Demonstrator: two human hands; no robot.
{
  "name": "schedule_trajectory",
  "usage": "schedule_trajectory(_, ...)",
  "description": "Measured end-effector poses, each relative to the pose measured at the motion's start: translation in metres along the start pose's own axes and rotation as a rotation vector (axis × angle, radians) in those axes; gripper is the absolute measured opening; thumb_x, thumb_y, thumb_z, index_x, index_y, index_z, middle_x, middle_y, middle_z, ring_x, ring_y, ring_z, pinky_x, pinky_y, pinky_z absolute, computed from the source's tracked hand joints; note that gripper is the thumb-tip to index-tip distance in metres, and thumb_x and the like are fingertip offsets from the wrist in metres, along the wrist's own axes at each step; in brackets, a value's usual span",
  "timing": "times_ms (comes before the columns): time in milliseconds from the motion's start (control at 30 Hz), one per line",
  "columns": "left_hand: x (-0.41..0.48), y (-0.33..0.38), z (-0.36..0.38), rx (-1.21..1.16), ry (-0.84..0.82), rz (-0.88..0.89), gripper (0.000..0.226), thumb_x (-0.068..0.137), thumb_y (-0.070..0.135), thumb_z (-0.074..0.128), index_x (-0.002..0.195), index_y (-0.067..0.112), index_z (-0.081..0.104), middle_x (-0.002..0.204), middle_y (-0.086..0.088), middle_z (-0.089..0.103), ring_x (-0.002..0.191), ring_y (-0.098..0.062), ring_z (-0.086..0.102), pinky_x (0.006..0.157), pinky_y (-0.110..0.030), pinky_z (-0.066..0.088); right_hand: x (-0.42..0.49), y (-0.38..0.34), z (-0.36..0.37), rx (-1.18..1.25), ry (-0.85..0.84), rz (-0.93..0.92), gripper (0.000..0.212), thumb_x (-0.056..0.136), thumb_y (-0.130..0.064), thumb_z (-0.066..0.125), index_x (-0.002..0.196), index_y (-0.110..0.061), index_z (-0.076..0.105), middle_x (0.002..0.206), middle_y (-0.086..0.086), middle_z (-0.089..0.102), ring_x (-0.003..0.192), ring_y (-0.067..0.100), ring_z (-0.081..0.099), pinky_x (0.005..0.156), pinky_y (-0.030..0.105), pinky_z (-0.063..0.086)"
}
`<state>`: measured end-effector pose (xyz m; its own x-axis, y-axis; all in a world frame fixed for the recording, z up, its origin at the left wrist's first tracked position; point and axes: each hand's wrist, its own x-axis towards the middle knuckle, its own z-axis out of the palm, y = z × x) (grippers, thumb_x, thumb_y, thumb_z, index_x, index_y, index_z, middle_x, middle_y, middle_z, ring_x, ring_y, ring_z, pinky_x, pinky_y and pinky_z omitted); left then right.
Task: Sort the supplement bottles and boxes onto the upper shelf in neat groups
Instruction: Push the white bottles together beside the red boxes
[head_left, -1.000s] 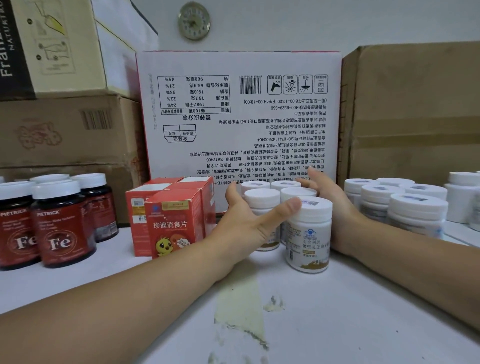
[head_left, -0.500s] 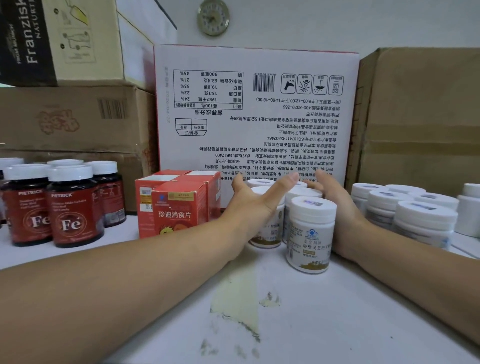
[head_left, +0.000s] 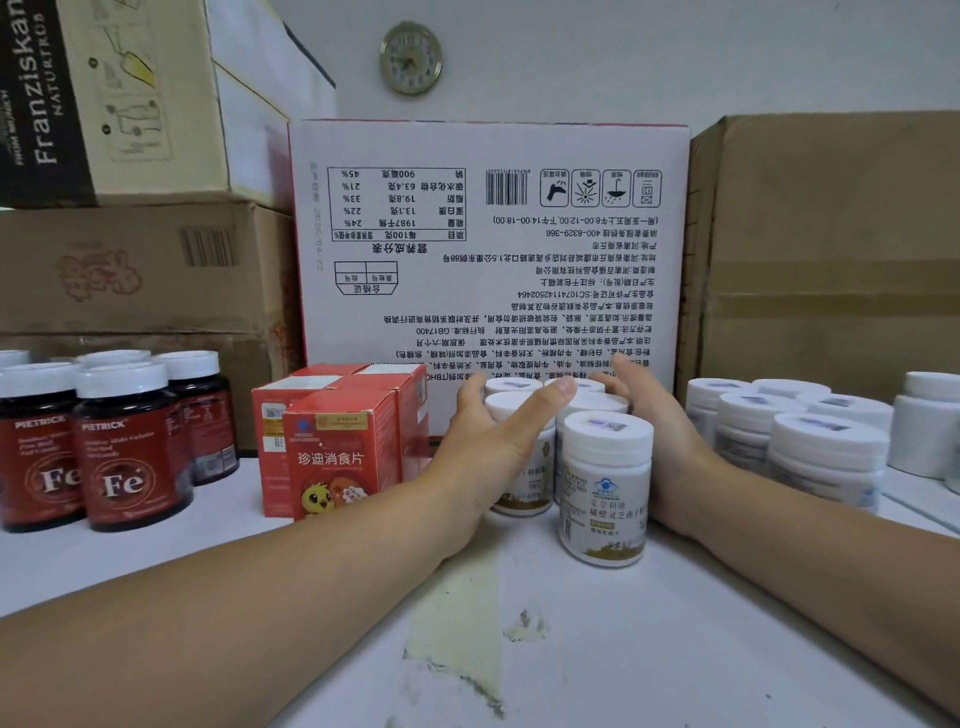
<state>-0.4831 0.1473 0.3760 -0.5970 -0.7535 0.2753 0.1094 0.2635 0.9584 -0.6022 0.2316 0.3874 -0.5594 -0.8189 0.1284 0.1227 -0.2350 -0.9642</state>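
Observation:
A cluster of several white gold-labelled bottles (head_left: 605, 483) stands at the middle of the white shelf (head_left: 597, 639). My left hand (head_left: 493, 447) presses flat against the cluster's left side, fingers straight, thumb over a cap. My right hand (head_left: 660, 431) presses against its right side, fingers reaching behind the bottles. Red boxes (head_left: 343, 457) sit just left of my left hand. Dark red "Fe" bottles (head_left: 124, 467) stand at the far left. Another group of white bottles (head_left: 810, 447) stands to the right.
A large white printed carton (head_left: 488, 249) stands right behind the cluster. Brown cartons (head_left: 135, 265) are stacked at the back left, another brown carton (head_left: 831, 249) at the back right. A small clock (head_left: 410, 57) hangs on the wall. The shelf paint is chipped near the front.
My left thumb has lifted off the front bottle's cap and straightened over the caps behind. Both hands stay pressed against the cluster's sides. The camera has moved closer.

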Motion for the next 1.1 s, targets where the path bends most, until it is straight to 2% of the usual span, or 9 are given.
schedule_trajectory(167,0.0008,-0.0024,-0.0013,0.010,0.001,-0.001,0.122,0.040,0.077,0.069,0.147,0.043,0.023,0.139,0.010,0.046,0.125,-0.018,0.050,0.111,-0.041,0.036,0.0011,0.0002,-0.0019,-0.033,0.011,0.002,0.040,0.097,-0.050,0.038,0.081,-0.022,0.062,0.058,-0.002,0.071,0.070,0.017,0.064,0.068,0.029,0.046)
schedule_trajectory(300,0.0018,-0.0037,-0.0021,0.016,-0.010,0.002,0.121,0.041,0.078,0.069,0.147,0.045,0.021,0.141,0.010,0.044,0.126,-0.018,0.049,0.111,-0.042,0.036,-0.0011,-0.0005,0.0002,-0.015,0.016,0.003,0.038,0.097,-0.050,0.039,0.089,-0.021,0.063,0.062,-0.001,0.072,0.061,0.015,0.068,0.065,0.030,0.046)
schedule_trajectory(367,0.0029,-0.0047,-0.0020,0.015,-0.014,0.002,0.121,0.041,0.078,0.069,0.146,0.045,0.021,0.143,0.010,0.043,0.127,-0.018,0.048,0.112,-0.042,0.036,-0.0020,-0.0010,0.0012,-0.011,0.020,0.002,0.037,0.097,-0.051,0.039,0.094,-0.022,0.062,0.064,-0.001,0.073,0.065,0.016,0.067,0.066,0.030,0.046)
schedule_trajectory(467,0.0046,-0.0061,-0.0017,0.022,-0.014,-0.002,0.120,0.040,0.081,0.068,0.144,0.047,0.020,0.144,0.009,0.040,0.128,-0.018,0.047,0.112,-0.043,0.034,-0.0028,-0.0008,0.0014,-0.012,0.024,-0.005,0.040,0.097,-0.051,0.038,0.086,-0.022,0.063,0.063,0.000,0.073,0.073,0.018,0.065,0.070,0.031,0.047)
schedule_trajectory(567,0.0053,-0.0071,-0.0018,0.020,-0.021,0.006,0.119,0.040,0.082,0.067,0.143,0.049,0.019,0.145,0.009,0.039,0.128,-0.019,0.046,0.112,-0.043,0.034,-0.0039,-0.0010,0.0015,-0.006,0.032,0.004,0.040,0.096,-0.051,0.039,0.086,-0.021,0.063,0.066,0.001,0.074,0.077,0.021,0.065,0.073,0.032,0.047)
schedule_trajectory(800,0.0054,-0.0075,-0.0022,-0.004,-0.030,0.004,0.115,0.042,0.085,0.066,0.142,0.049,0.022,0.146,0.009,0.040,0.128,-0.017,0.046,0.113,-0.043,0.034,-0.0059,-0.0017,0.0015,-0.013,0.019,0.015,0.051,0.096,-0.054,0.037,0.086,-0.016,0.070,0.079,0.009,0.075,0.074,0.024,0.069,0.077,0.034,0.049)
schedule_trajectory(933,0.0042,-0.0067,-0.0028,-0.004,-0.039,0.015,0.117,0.043,0.083,0.065,0.145,0.045,0.022,0.145,0.009,0.041,0.128,-0.016,0.046,0.113,-0.043,0.033,-0.0061,-0.0014,-0.0009,0.017,0.010,0.002,0.050,0.097,-0.051,0.038,0.077,-0.015,0.067,0.069,0.007,0.074,0.055,0.017,0.069,0.068,0.032,0.045)
schedule_trajectory(1100,0.0036,-0.0053,-0.0027,-0.012,-0.044,-0.003,0.119,0.043,0.081,0.065,0.147,0.043,0.020,0.135,0.010,0.047,0.126,-0.017,0.048,0.113,-0.044,0.034,-0.0040,0.0002,-0.0010,0.007,0.016,0.006,0.047,0.097,-0.053,0.037,0.084,-0.018,0.065,0.068,0.004,0.074,0.069,0.020,0.067,0.068,0.031,0.046)
